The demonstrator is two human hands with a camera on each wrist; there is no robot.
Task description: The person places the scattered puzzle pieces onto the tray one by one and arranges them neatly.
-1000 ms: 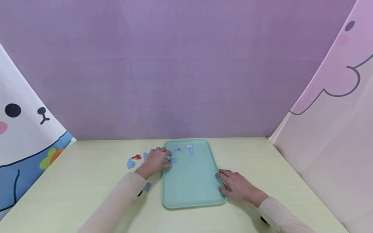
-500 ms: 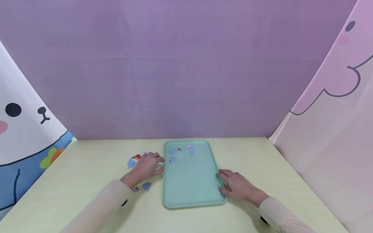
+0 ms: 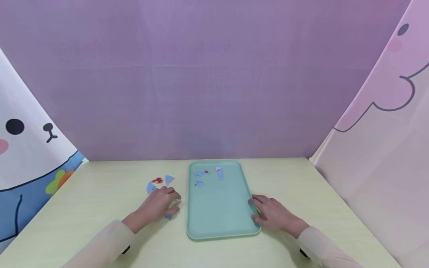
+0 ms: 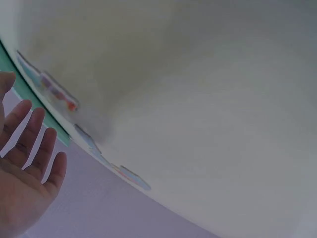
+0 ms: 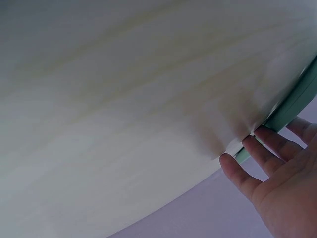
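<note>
In the head view my left hand (image 3: 155, 206) hovers left of the tray, fingers loosely bent, over a blue printed piece (image 3: 168, 216) that it partly covers. Nothing shows between its fingers. Thin flat pieces with a printed picture, like puzzle pieces, lie above it: a red piece (image 3: 157, 180), a blue triangular piece (image 3: 169, 179) and a blue piece (image 3: 151, 187). On the mint-green tray (image 3: 221, 216) lie three more: two on the left (image 3: 201, 174), (image 3: 199, 184) and a narrow piece (image 3: 219, 173). My right hand (image 3: 273, 213) rests against the tray's right edge, fingers relaxed.
The pale wooden table (image 3: 321, 208) carries everything. A purple cloth wall (image 3: 214, 93) rises behind it, with printed cartoon panels on the left (image 3: 30, 149) and right (image 3: 385, 149). In the left wrist view, several pieces lie on the table near the tray edge.
My left hand has drawn back from the tray's upper left, leftward and toward me, uncovering a piece that now lies on the tray. My right hand has stayed still.
</note>
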